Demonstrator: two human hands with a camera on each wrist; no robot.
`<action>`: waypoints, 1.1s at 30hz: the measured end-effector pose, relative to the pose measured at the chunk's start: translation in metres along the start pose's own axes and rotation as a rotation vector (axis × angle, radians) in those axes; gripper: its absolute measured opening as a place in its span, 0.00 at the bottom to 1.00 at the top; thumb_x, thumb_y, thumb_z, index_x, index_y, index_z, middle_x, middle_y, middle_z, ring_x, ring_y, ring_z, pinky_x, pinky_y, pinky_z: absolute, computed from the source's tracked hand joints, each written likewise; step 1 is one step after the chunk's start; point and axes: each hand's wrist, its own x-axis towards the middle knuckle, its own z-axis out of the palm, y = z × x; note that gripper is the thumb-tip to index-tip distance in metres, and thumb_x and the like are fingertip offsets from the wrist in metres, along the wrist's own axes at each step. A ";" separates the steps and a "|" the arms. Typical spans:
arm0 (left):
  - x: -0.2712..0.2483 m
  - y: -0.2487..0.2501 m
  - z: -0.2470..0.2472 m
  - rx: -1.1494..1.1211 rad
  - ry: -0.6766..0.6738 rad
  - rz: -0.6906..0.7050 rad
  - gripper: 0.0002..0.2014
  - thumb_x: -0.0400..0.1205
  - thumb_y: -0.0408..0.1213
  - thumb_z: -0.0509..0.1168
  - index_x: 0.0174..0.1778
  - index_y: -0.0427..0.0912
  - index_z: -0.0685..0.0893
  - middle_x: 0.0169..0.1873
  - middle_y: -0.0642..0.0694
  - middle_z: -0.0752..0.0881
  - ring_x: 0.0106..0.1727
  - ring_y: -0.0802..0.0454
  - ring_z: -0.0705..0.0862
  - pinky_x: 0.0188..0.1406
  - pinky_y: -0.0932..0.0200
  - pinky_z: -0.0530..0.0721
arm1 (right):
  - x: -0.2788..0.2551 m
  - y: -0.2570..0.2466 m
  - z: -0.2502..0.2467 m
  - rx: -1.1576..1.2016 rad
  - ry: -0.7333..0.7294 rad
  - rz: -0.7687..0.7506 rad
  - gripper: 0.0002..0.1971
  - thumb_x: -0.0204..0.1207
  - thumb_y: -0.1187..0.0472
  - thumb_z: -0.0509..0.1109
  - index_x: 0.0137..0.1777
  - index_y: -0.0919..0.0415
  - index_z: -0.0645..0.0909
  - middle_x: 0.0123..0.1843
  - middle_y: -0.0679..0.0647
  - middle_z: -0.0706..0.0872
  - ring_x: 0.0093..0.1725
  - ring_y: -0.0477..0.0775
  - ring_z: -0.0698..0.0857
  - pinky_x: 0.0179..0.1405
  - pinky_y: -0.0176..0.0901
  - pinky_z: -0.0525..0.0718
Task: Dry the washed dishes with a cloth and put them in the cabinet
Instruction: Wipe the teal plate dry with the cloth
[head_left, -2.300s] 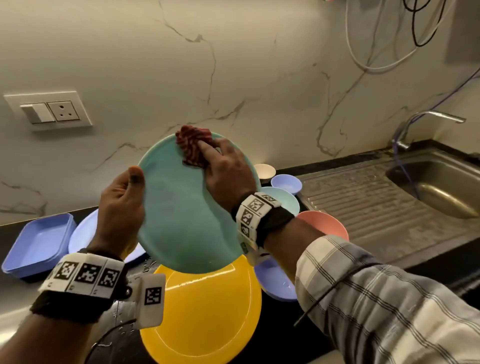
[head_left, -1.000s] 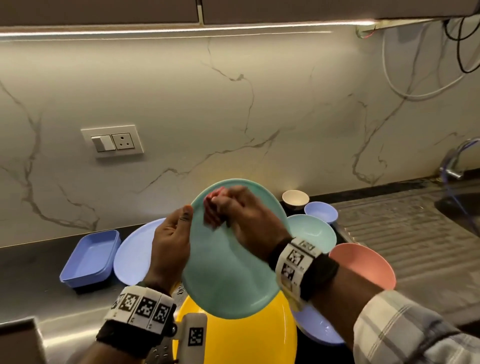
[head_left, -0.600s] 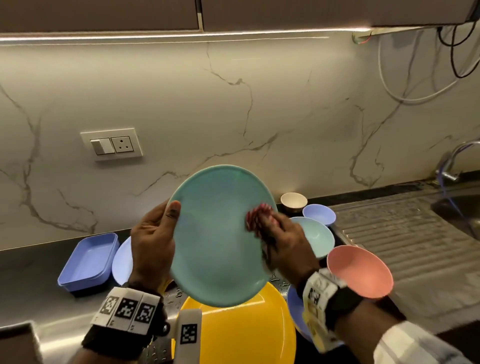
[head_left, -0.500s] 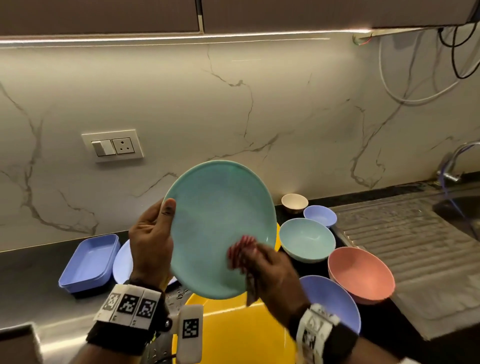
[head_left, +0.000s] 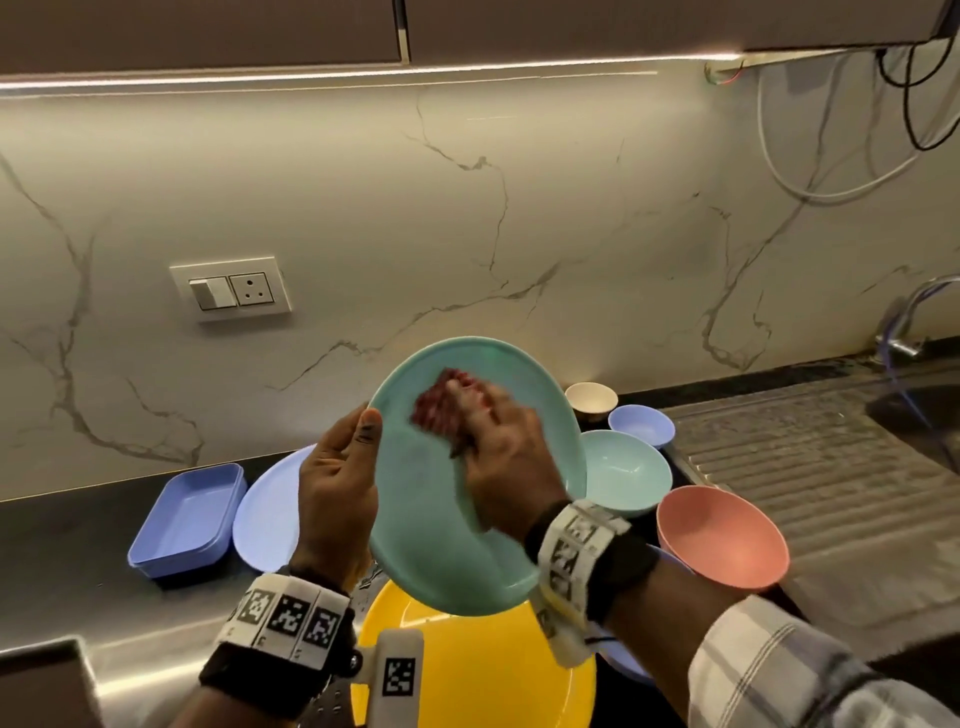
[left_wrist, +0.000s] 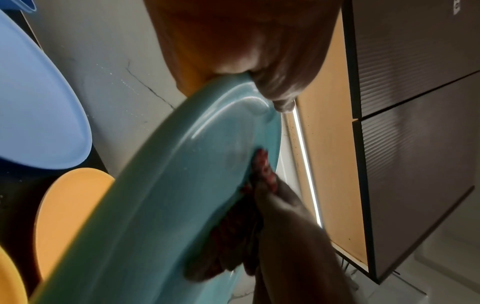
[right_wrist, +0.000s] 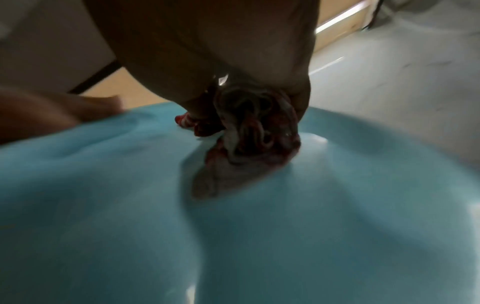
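Half a second ago our cloth (head_left: 441, 410) was down at the lower right edge of the teal plate (head_left: 431, 540); now it sits on the upper middle of the plate's face. Across the earlier views it has gone round the face — top, rim, bottom, and up again — so we judge the wiping of this side to be well along, though the plate has not yet gone to the cabinet (head_left: 208, 31) above it.

Our left hand (head_left: 337, 483) grips the plate at its left rim, thumb over the front edge and fingers behind, holding it tilted up above the yellow plate (head_left: 467, 670). The left wrist view shows the rim wedged between thumb and palm.

Our right hand (head_left: 498, 457) is closed round the bunched red-and-white cloth, fingers curled over it and pressing it flat against the plate; the hand is blurred, so finger detail is unclear, but the right wrist view shows the wad pinched and touching the teal surface.

Everything else waits around the teal plate — a blue plate (head_left: 265, 514) and blue tray (head_left: 187, 514) to its left, a teal bowl (head_left: 628, 473), pink bowl (head_left: 722, 540), small blue bowl (head_left: 641, 426) and cream cup (head_left: 591, 400) to its right.
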 end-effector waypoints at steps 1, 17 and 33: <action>-0.001 -0.001 0.001 -0.027 0.000 -0.016 0.12 0.84 0.47 0.65 0.54 0.48 0.92 0.49 0.40 0.93 0.50 0.40 0.90 0.57 0.39 0.86 | -0.011 -0.015 0.006 0.000 -0.022 -0.074 0.30 0.78 0.52 0.60 0.82 0.43 0.67 0.81 0.54 0.71 0.66 0.67 0.74 0.69 0.59 0.77; 0.006 0.008 -0.039 0.145 0.059 0.032 0.10 0.86 0.43 0.64 0.56 0.50 0.90 0.44 0.50 0.93 0.42 0.49 0.90 0.38 0.55 0.90 | -0.094 0.077 0.003 -0.204 -0.398 -0.485 0.12 0.74 0.59 0.70 0.56 0.43 0.83 0.55 0.45 0.88 0.46 0.56 0.85 0.40 0.48 0.86; 0.003 0.023 -0.027 0.186 0.160 0.150 0.07 0.87 0.37 0.65 0.57 0.43 0.88 0.33 0.61 0.92 0.33 0.64 0.87 0.33 0.66 0.87 | -0.120 0.033 0.030 0.051 -0.150 -0.501 0.20 0.77 0.70 0.66 0.65 0.51 0.85 0.70 0.54 0.84 0.65 0.58 0.83 0.64 0.52 0.82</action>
